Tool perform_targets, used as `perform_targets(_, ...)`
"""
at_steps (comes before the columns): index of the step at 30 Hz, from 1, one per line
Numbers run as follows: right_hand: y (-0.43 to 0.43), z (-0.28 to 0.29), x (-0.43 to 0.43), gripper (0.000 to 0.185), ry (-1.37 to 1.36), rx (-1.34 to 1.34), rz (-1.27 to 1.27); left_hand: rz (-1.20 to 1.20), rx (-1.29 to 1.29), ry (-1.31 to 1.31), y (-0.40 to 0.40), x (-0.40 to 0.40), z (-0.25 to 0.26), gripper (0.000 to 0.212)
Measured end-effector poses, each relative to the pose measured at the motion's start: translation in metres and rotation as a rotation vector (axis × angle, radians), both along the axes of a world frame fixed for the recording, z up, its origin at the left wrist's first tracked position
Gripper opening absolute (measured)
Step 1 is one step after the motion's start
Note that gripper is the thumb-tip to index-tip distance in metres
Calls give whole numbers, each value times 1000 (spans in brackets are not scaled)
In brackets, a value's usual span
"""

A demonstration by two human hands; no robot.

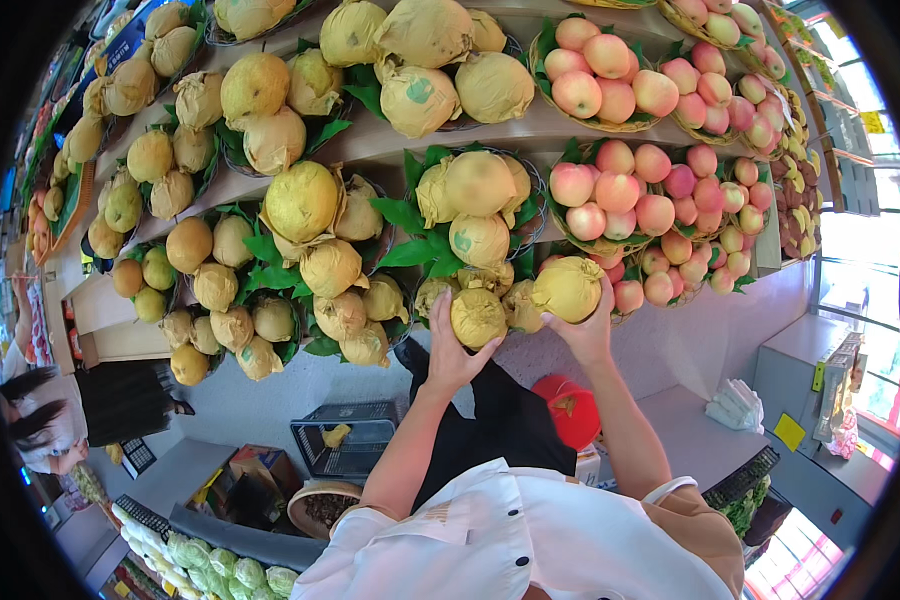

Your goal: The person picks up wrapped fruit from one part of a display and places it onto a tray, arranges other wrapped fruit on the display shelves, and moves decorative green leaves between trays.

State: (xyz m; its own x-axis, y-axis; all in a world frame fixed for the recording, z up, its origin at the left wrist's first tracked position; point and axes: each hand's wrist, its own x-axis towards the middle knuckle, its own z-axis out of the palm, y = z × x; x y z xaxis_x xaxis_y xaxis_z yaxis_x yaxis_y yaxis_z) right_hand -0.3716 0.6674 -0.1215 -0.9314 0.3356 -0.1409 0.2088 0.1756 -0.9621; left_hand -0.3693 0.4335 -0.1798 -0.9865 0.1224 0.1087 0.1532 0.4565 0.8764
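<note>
My left hand (456,351) is curved around a round fruit wrapped in yellow-brown paper (478,319), at the front of a low basket of similar fruit (521,304). My right hand (589,326) grips another paper-wrapped fruit (568,289) from below and the right side, its crumpled paper gathered toward the right. This one is just right of the basket, in front of the lowest peaches. Behind my hands, another basket holds wrapped fruit (478,240) on green leaves (412,247). The palm side of both grips is hidden.
Baskets of pink peaches (619,191) fill the tiered shelf (375,161) at right; more wrapped fruit (300,202) stands at left. Below are a dark plastic crate (345,439), a red bucket (570,412) and a round tub (322,506). A person (49,420) is at far left.
</note>
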Motion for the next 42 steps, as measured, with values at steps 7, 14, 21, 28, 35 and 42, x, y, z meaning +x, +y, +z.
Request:
perform_targets(7, 3, 7, -14, 112, 46, 109, 11, 36, -57, -57, -26, 1, -6, 113)
perform_targets(14, -4, 13, -50, 110, 168, 268, 74, -21, -66, -108, -30, 2, -6, 123)
perform_targets(21, -3, 8, -104, 96, 300, 572, 245, -30, -67, -166, -29, -4, 2, 133)
perform_targets(28, -8, 7, -105, 106, 193, 601, 281, -19, -12, -171, -31, 0, -2, 131)
perform_targets(35, 5, 27, -99, 109, 52, 614, 365, -28, -9, -154, -33, 1, -1, 129)
perform_targets(42, 12, 17, -95, 106, 13, 521, 328, 7, 58, -89, -28, 3, -5, 126)
